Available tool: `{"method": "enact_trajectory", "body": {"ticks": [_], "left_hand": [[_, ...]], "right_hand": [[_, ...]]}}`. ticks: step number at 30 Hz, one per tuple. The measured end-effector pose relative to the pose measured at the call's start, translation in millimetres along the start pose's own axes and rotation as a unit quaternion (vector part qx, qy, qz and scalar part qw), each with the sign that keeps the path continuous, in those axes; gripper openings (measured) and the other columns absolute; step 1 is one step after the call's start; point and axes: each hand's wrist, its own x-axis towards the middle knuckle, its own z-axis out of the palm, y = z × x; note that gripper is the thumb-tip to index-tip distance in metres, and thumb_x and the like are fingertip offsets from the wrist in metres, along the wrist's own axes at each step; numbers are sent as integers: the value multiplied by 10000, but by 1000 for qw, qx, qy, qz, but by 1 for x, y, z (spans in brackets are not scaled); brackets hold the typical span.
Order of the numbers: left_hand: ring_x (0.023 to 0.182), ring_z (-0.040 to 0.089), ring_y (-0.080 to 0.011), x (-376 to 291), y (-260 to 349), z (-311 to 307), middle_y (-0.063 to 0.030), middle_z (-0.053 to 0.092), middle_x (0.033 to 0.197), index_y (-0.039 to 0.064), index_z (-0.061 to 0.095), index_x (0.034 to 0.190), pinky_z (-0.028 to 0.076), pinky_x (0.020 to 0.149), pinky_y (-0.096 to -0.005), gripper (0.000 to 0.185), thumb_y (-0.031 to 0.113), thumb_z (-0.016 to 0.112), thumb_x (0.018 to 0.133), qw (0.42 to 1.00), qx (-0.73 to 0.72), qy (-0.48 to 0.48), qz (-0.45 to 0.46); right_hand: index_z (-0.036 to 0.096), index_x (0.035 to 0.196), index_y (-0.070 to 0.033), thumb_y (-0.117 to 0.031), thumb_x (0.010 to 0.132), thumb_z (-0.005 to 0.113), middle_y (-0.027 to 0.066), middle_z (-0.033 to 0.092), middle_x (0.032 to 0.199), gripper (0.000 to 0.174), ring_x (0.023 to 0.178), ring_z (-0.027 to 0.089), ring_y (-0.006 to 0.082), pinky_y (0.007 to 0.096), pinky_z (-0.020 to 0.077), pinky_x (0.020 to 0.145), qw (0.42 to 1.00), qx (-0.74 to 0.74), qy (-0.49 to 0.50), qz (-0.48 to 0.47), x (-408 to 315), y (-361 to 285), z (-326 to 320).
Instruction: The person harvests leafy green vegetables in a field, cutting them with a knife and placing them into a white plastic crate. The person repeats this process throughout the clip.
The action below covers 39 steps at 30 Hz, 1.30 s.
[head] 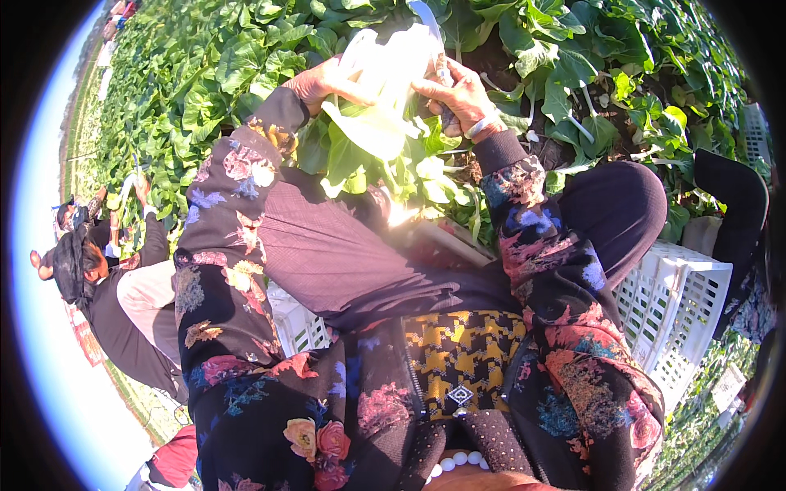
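My left hand (328, 84) grips a head of leafy greens, likely bok choy (393, 70), from its left side. Sunlight washes out the pale stalks, so their detail is lost. The leaves hang down toward my knees. In my right hand (457, 101) is a knife (430, 18), its curved blade pointing up and away from me beside the stalks. The right thumb reaches toward the stalks; whether it touches them cannot be told. Several cut leaves (436, 184) lie below the hands.
Dense rows of leafy greens (215, 80) grow ahead and left. Loose leaves (583, 129) lie on soil at right. White plastic crates (669, 307) stand beside and under me. At left a co-worker (116, 294) crouches among plants; another person's dark-clothed limb (731, 202) is at right.
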Motion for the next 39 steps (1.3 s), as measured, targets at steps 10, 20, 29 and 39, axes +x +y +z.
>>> {"method": "enact_trajectory", "body": {"ticks": [10, 20, 29, 39], "left_hand": [[902, 578, -136, 10, -8, -7, -39, 609, 949, 23, 581, 1065, 459, 823, -279, 482, 62, 754, 617, 1000, -5, 20, 10], [970, 545, -126, 13, -8, 9, -42, 581, 1039, 20, 541, 1149, 452, 841, -278, 552, 99, 734, 639, 992, 103, 76, -9], [863, 546, -97, 9, -5, 25, -7, 585, 924, 14, 593, 1071, 447, 782, -253, 480, 106, 751, 626, 990, 120, 77, -13], [833, 568, -90, 17, -11, 17, -33, 608, 893, -5, 609, 975, 463, 741, -248, 345, 86, 743, 670, 981, 139, 134, 5]], "right_hand": [[602, 986, -11, -52, 721, 742, 0, 585, 745, 302, 550, 518, 61, 195, 423, 456, 982, 128, 135, -17, 10, 15, -11], [582, 1022, -39, -125, 745, 737, -15, 539, 784, 329, 583, 493, 63, 208, 426, 482, 961, 250, 120, 0, 12, 18, -4], [568, 914, -87, -206, 713, 777, -45, 515, 757, 314, 552, 460, 31, 180, 399, 465, 984, 166, 62, 13, 6, 23, -12], [610, 869, -66, -172, 668, 811, -60, 523, 660, 304, 482, 450, 23, 182, 366, 394, 972, 140, 186, -10, 7, 16, -4]]}}
